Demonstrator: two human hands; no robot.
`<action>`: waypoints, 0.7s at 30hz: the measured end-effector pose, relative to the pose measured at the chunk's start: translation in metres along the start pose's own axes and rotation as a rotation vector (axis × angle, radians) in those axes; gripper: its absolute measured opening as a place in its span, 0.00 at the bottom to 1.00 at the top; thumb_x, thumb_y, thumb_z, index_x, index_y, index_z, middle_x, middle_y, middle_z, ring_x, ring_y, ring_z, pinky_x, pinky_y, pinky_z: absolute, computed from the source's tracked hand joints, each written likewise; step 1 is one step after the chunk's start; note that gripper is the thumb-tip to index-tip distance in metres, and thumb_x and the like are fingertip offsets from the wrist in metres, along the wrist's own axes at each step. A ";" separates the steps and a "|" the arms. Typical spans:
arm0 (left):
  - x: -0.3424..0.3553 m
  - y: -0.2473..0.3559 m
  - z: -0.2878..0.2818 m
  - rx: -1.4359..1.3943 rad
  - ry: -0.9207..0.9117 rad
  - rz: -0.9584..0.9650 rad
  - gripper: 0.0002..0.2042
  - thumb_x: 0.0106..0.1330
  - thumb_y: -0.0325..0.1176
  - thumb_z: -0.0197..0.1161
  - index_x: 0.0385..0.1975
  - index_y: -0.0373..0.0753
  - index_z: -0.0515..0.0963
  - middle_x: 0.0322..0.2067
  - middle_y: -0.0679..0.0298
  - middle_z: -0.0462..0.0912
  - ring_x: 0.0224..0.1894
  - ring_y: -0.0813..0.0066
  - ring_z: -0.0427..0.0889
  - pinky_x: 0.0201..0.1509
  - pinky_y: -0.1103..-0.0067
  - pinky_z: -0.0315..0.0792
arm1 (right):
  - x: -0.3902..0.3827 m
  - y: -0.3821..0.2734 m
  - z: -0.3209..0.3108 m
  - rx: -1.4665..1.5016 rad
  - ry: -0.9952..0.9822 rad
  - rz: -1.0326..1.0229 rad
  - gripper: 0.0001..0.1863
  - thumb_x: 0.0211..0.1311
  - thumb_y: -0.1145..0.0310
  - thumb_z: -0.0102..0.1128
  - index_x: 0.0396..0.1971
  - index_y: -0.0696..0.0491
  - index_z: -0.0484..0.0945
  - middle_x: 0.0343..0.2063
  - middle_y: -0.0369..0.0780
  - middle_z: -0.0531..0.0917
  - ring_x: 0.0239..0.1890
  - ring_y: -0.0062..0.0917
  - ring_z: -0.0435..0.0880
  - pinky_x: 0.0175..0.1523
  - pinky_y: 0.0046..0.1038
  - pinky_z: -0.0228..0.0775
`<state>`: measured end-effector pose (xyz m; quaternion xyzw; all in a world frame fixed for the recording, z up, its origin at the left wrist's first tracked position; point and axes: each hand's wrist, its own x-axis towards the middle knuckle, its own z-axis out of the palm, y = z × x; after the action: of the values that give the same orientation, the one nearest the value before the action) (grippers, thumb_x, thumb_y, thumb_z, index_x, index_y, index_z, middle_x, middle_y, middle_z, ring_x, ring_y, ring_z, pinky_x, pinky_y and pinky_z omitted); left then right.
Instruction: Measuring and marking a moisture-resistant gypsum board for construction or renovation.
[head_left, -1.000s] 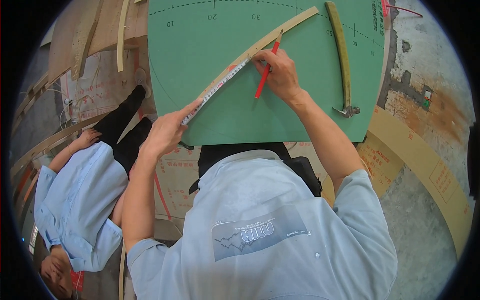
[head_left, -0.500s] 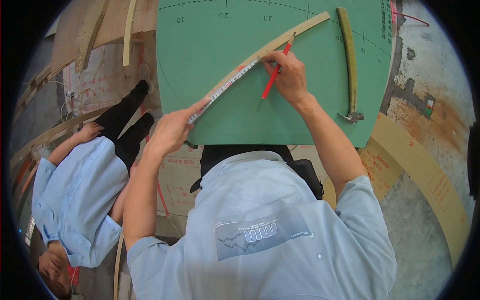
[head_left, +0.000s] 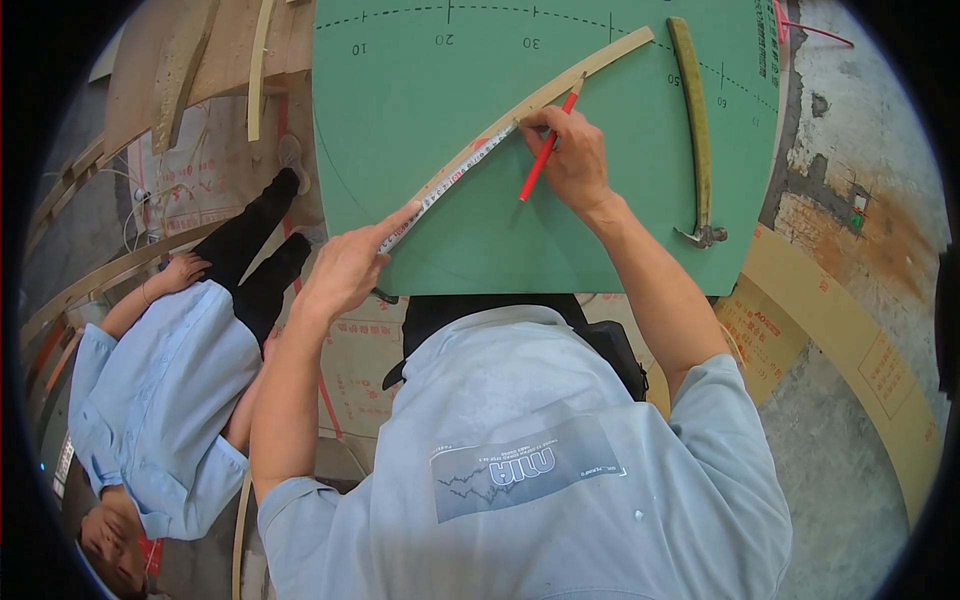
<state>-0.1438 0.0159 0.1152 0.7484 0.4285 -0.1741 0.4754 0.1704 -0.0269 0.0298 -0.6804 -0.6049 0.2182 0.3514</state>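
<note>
A narrow pale wooden strip (head_left: 590,66) lies slantwise across a green board (head_left: 480,240). Along its near edge runs a white tape measure blade (head_left: 455,177). At the blade's lower left part, my left hand (head_left: 347,270) is closed round the tape, its index finger stretched along the strip. My right hand (head_left: 570,160) grips a red pencil (head_left: 538,172), whose tip points up toward the strip. The fingertips of that hand also touch the blade's upper end against the wood. To the right rests a hammer (head_left: 697,130) with a yellowish handle, its head nearest me.
Another person in a light blue shirt (head_left: 165,370) is at the left. Wooden strips (head_left: 257,80) lie on a wooden surface (head_left: 140,75) at the upper left. A curved tan board (head_left: 850,350) is on the floor at the right.
The whole view has shifted slightly. Both hands keep nearly the same places along the strip, with the pencil still in my right hand.
</note>
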 end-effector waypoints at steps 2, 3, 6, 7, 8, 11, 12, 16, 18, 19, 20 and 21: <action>0.000 0.001 -0.001 0.011 -0.010 0.001 0.39 0.61 0.15 0.54 0.72 0.60 0.65 0.50 0.48 0.84 0.51 0.44 0.82 0.55 0.59 0.76 | 0.000 -0.001 -0.001 -0.005 -0.007 0.000 0.08 0.56 0.78 0.69 0.36 0.54 0.82 0.30 0.40 0.87 0.34 0.35 0.85 0.40 0.33 0.77; -0.002 0.002 -0.003 0.014 -0.008 0.004 0.39 0.61 0.15 0.54 0.72 0.60 0.65 0.50 0.48 0.84 0.51 0.44 0.82 0.55 0.59 0.76 | 0.000 -0.002 -0.002 -0.007 -0.018 -0.001 0.08 0.56 0.78 0.69 0.36 0.54 0.82 0.30 0.40 0.87 0.34 0.35 0.85 0.40 0.33 0.77; -0.005 0.004 -0.007 -0.015 -0.064 -0.035 0.39 0.61 0.15 0.55 0.73 0.59 0.64 0.55 0.50 0.82 0.52 0.46 0.83 0.55 0.60 0.75 | -0.007 -0.001 -0.006 -0.008 -0.008 -0.038 0.08 0.55 0.78 0.69 0.35 0.54 0.82 0.30 0.40 0.86 0.34 0.36 0.85 0.40 0.33 0.77; -0.011 0.001 -0.006 -0.089 -0.056 0.032 0.40 0.61 0.16 0.57 0.75 0.59 0.62 0.52 0.51 0.82 0.49 0.49 0.83 0.54 0.62 0.76 | -0.011 -0.003 -0.011 -0.013 -0.005 -0.043 0.08 0.55 0.78 0.69 0.35 0.54 0.82 0.30 0.40 0.86 0.34 0.36 0.85 0.40 0.33 0.77; -0.016 0.000 -0.004 -0.162 -0.049 0.100 0.42 0.61 0.17 0.59 0.76 0.59 0.60 0.50 0.51 0.82 0.46 0.52 0.84 0.52 0.65 0.77 | -0.019 -0.008 -0.019 -0.009 -0.075 -0.017 0.07 0.57 0.76 0.68 0.36 0.54 0.82 0.31 0.41 0.86 0.34 0.35 0.85 0.40 0.33 0.77; -0.044 0.009 -0.001 -0.287 -0.196 -0.080 0.45 0.62 0.19 0.64 0.78 0.60 0.55 0.43 0.54 0.78 0.39 0.61 0.82 0.49 0.70 0.76 | -0.029 -0.015 -0.037 0.120 -0.140 0.026 0.08 0.64 0.71 0.65 0.41 0.55 0.83 0.32 0.41 0.86 0.35 0.31 0.84 0.42 0.31 0.76; -0.051 0.003 0.005 -0.405 -0.253 -0.102 0.47 0.61 0.20 0.67 0.79 0.55 0.51 0.38 0.59 0.74 0.36 0.70 0.78 0.45 0.74 0.76 | -0.028 -0.017 -0.042 0.240 -0.135 0.052 0.10 0.68 0.68 0.63 0.44 0.56 0.84 0.32 0.40 0.87 0.35 0.29 0.84 0.43 0.30 0.76; -0.074 -0.008 0.002 -0.859 -0.342 -0.204 0.48 0.59 0.25 0.71 0.80 0.44 0.50 0.43 0.62 0.77 0.37 0.79 0.79 0.41 0.78 0.77 | 0.010 -0.017 -0.062 0.647 -0.279 0.258 0.15 0.72 0.66 0.58 0.50 0.58 0.83 0.36 0.38 0.87 0.39 0.23 0.83 0.49 0.25 0.74; -0.082 -0.017 -0.002 -1.022 -0.290 -0.222 0.48 0.59 0.25 0.70 0.79 0.45 0.50 0.43 0.60 0.77 0.34 0.79 0.80 0.40 0.81 0.78 | 0.026 -0.022 -0.064 0.532 -0.430 0.251 0.13 0.71 0.67 0.59 0.48 0.58 0.84 0.36 0.38 0.87 0.39 0.23 0.83 0.49 0.25 0.75; -0.085 -0.022 -0.003 -1.182 -0.246 -0.237 0.47 0.60 0.26 0.69 0.79 0.46 0.51 0.44 0.58 0.78 0.32 0.79 0.81 0.39 0.83 0.78 | 0.032 -0.023 -0.064 0.411 -0.572 0.250 0.12 0.70 0.67 0.60 0.45 0.58 0.84 0.35 0.38 0.87 0.38 0.22 0.83 0.49 0.25 0.75; -0.089 -0.025 -0.007 -1.191 -0.253 -0.206 0.43 0.64 0.30 0.66 0.79 0.43 0.52 0.46 0.55 0.80 0.31 0.77 0.82 0.38 0.82 0.79 | 0.034 -0.022 -0.059 0.413 -0.580 0.246 0.12 0.70 0.67 0.60 0.45 0.58 0.84 0.35 0.38 0.87 0.38 0.22 0.83 0.49 0.25 0.75; -0.090 -0.029 -0.007 -1.197 -0.247 -0.210 0.43 0.64 0.30 0.66 0.79 0.43 0.52 0.46 0.55 0.80 0.31 0.77 0.82 0.38 0.82 0.79 | 0.036 -0.020 -0.051 0.304 -0.553 0.184 0.11 0.69 0.68 0.61 0.43 0.58 0.84 0.34 0.38 0.87 0.38 0.22 0.82 0.48 0.25 0.75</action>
<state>-0.2199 -0.0155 0.1627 0.2799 0.4649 -0.0349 0.8392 0.2002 -0.0019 0.0826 -0.5866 -0.5740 0.5135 0.2503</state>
